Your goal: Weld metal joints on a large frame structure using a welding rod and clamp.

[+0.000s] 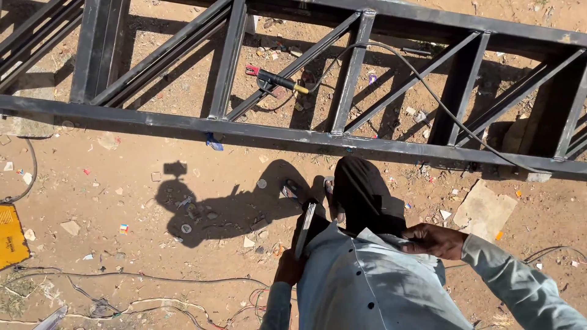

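- A person in a pale grey shirt (367, 281) and dark trousers stands on sandy ground (122, 201), seen from above, facing a long black steel truss frame (183, 125) that lies across the upper part of the view.
- The left hand (287, 269) hangs low at the person's side, closed around the lower end of a thin flat metal strip (304, 231); the strip points up and away from the body, close against the trouser leg.
- The right hand (435, 239) is held at the waist, palm down with fingers curled against the shirt; whether it grips anything cannot be told.
- A welding electrode holder (276, 79) with a red tip and black handle rests on a diagonal bar of the truss, well apart from both hands; its black cable (428, 91) arcs over the frame toward the right.
- 2 sandalled feet (293, 190) show just below the truss's near rail.
- A yellow box (11, 235) sits at the left edge, with loose wires (153, 281) trailing across the dirt below it.
- A flat stone slab (483, 211) lies on the ground to the right.
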